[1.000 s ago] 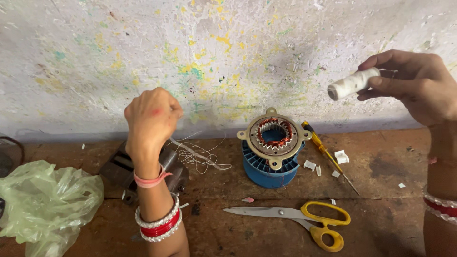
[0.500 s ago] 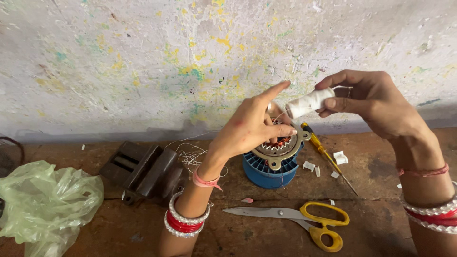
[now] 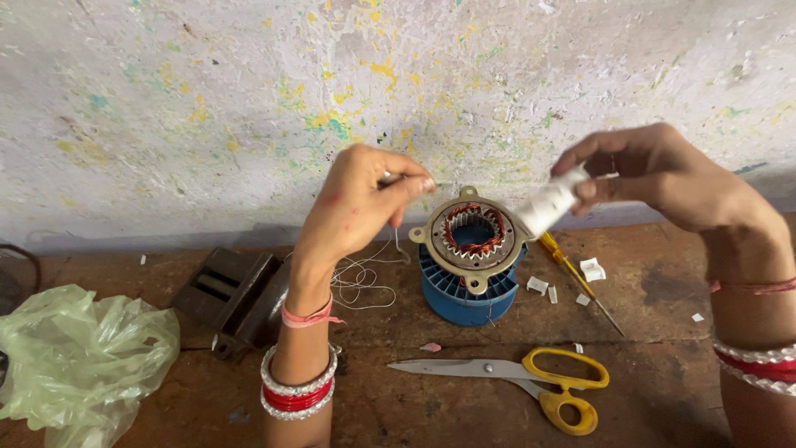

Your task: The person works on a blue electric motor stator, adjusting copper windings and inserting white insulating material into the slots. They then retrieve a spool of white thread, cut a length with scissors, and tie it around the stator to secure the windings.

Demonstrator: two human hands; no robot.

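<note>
— what lay closest to us on the worktop (image 3: 398,415)?

— yellow-handled scissors (image 3: 531,383), shut and flat, with a crumpled green plastic bag (image 3: 79,353) off at the left edge and a dark metal block (image 3: 236,299) beside the left wrist.

— and the hands?

— both were raised. the left hand (image 3: 352,207) was pinched shut on the end of a thin white thread (image 3: 365,282), the rest of it lying in loose loops on the worktop below. the right hand (image 3: 663,178) gripped a white thread spool (image 3: 551,202) between thumb and fingers, tilted toward the other hand.

— where was the motor part?

— the blue stator (image 3: 471,265) stood upright just beyond the scissors, between the two hands and under them, copper windings showing inside its ring. a yellow screwdriver (image 3: 576,278) and small white scraps (image 3: 593,270) lay to its right, the paint-flecked wall (image 3: 249,99) behind.

— which step did it look like?

— i'd judge thread was being drawn off the spool. a next move would call for keeping the pinch firm and the line taut over the stator.
</note>
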